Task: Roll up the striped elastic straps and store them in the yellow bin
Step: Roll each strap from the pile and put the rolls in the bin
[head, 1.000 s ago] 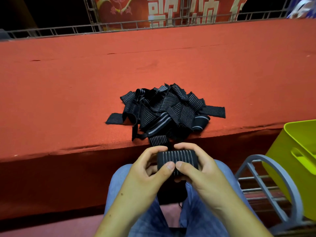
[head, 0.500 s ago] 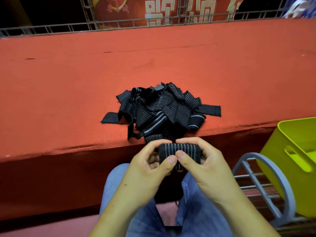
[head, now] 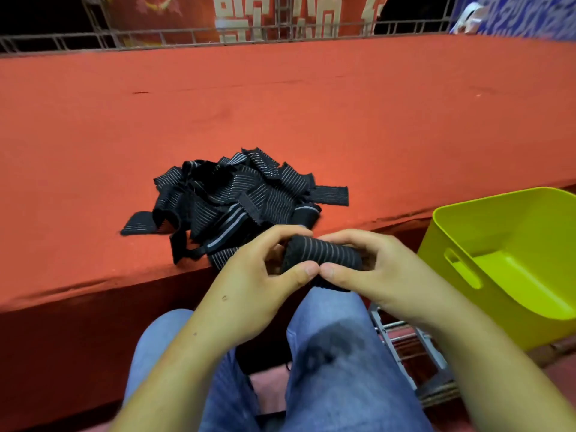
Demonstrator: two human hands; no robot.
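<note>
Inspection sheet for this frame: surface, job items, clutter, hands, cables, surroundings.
Surface: red cloth table, wrinkled along the near edge.
Job's things: pile of striped straps loose near the table's front edge; rolled strap held over the lap; yellow bin at the right, no rolls in the part that shows.
Clutter: nothing seen.
Grippers: left hand and right hand both grip the rolled strap, thumbs meeting in front.
Cables: nothing seen.
Surroundings: metal railing and red banner behind the table; metal rack beside the bin.
</note>
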